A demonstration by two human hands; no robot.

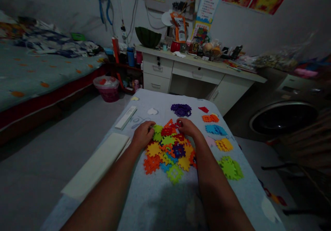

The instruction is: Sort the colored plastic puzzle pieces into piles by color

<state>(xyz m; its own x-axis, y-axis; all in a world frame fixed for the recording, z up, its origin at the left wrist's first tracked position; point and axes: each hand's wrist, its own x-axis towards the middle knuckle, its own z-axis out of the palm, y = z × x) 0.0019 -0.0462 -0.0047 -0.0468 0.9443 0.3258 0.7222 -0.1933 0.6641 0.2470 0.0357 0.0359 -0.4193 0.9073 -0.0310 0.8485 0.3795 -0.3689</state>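
A mixed heap of colourful plastic interlocking tiles (169, 151) lies in the middle of a small table covered with a pale blue cloth (155, 203). My left hand (143, 133) rests at the heap's far left edge, fingers curled onto a green tile (157, 131). My right hand (188, 127) sits at the far right edge, fingertips pinched on a red tile (168, 131). Sorted groups lie around: a purple pile (181, 110), a red piece (203, 109), orange (210, 118), blue (215, 130), yellow (223, 144) and green (230, 168).
A white remote-like bar (126, 117) and a long white box (97, 165) lie on the table's left side. Beyond stand a cluttered white desk (196, 72), a bed (38, 76), a pink bin (107, 88) and a washing machine (284, 117).
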